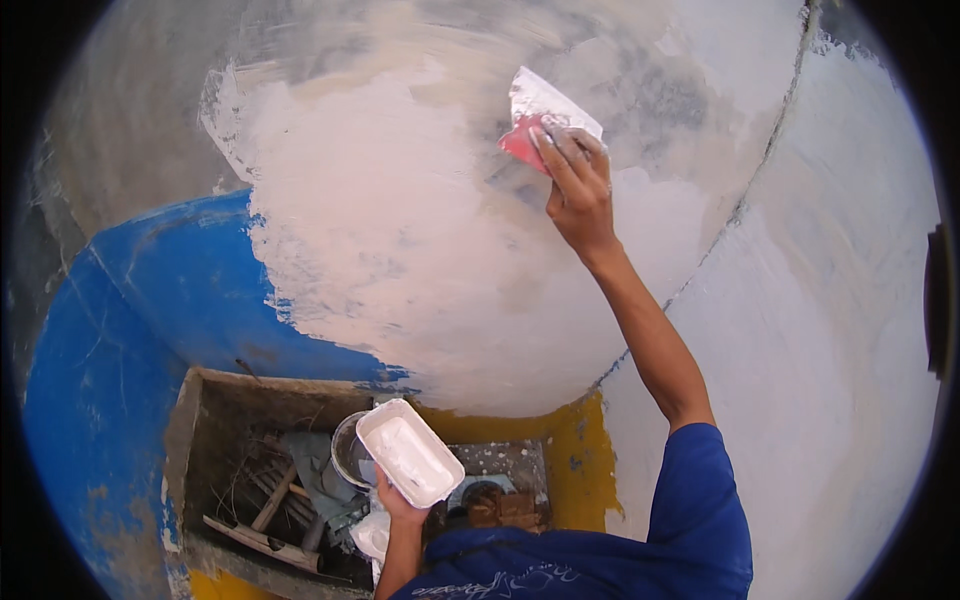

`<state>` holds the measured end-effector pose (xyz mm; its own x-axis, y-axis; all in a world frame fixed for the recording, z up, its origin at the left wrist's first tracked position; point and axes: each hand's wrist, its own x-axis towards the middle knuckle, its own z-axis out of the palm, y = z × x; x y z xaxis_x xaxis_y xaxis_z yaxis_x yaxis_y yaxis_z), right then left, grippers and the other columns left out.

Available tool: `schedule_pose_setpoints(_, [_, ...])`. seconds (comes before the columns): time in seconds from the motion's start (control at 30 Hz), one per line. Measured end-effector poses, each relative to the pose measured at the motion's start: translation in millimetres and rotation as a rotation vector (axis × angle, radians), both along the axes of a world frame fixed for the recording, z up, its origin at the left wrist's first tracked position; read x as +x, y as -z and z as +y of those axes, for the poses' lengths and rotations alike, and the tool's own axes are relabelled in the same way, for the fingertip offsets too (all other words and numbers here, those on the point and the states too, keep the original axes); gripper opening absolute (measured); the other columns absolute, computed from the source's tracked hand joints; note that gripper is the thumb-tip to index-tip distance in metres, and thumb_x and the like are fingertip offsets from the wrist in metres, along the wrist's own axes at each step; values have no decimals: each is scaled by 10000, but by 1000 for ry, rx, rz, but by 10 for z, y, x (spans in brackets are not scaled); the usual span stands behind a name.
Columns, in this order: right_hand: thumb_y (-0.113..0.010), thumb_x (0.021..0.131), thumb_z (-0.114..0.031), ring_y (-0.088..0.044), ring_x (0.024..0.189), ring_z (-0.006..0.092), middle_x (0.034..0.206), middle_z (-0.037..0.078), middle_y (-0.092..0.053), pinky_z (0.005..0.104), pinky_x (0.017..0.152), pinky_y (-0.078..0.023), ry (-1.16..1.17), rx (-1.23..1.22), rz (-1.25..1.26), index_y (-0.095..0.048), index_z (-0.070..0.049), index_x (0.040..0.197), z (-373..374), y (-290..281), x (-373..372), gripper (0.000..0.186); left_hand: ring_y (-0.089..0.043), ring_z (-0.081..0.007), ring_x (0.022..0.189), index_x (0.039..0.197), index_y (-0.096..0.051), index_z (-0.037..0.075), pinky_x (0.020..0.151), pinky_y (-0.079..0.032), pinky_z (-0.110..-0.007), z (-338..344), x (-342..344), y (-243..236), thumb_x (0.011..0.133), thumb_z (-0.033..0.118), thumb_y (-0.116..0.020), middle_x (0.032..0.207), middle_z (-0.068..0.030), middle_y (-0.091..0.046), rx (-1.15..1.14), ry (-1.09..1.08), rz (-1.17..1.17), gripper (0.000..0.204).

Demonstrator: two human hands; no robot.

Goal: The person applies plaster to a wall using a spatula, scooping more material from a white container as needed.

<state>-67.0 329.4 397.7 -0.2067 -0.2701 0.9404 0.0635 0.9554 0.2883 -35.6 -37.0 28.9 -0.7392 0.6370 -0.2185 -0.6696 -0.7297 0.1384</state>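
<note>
My right hand (578,185) is raised high against the wall, its fingers closed on a red putty spreader (524,143). White putty coats the spreader's upper part (550,102) and dabs my fingers. Around it the wall (380,190) carries a broad, rough-edged patch of off-white putty over grey. Low down, my left hand (398,503) grips a white rectangular tub (412,455) from below and the side. Some white putty lies in the tub, smeared along its inside. The left fingers are partly hidden by the tub.
Below stands a concrete trough (185,450) with sticks (270,498), a grey-green cloth (318,475) and a bucket (348,450) in it. Blue paint (190,270) covers the lower left wall, yellow paint (582,460) the lower strip. A corner line separates the white right wall (800,330).
</note>
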Motion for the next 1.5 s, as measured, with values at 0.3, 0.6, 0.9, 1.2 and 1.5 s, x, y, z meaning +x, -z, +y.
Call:
schedule_pose_setpoints(0.3, [-588,743,179,-568,1136,338,1215,123,-696,417,958,-458,-31,10,190,-652,-60,1296,39,-420,211,605,-544,-350,1282,1510,-378,151,1058,-450,-572,92,45,-30,1000,587,-395,1449,-89,-515,9,43,-3,670])
schedule_pose_setpoints(0.6, [-585,762,152,-568,1173,309,1282,78,-657,415,967,-457,-151,-49,-100,-624,-85,1320,-280,-153,57,608,-544,-348,1284,1507,-385,150,1070,-444,-562,156,28,-101,1013,566,-386,1453,-94,-513,41,35,41,646])
schedule_pose_setpoints(0.9, [-584,753,140,-597,1065,330,1137,100,-705,422,894,-499,52,58,225,-651,-64,1275,137,-735,121,565,-464,-367,1368,1544,-340,159,1138,-366,-570,84,41,61,995,590,-417,1536,-93,-437,94,40,76,703])
schedule_pose_setpoints(1.2, [-603,700,172,-616,1070,306,1152,101,-707,418,901,-506,-236,-58,7,-689,-79,1223,-524,-22,-110,587,-530,-345,1301,1512,-382,154,1084,-429,-562,10,81,-90,1012,553,-395,1470,-88,-499,42,-19,32,640])
schedule_pose_setpoints(1.5, [-607,715,155,-589,1084,305,1156,94,-704,419,916,-482,-135,-59,-72,-673,-71,1251,-305,281,-112,585,-469,-364,1364,1550,-322,157,1132,-376,-568,-65,75,50,988,601,-424,1539,-97,-430,35,-47,63,724])
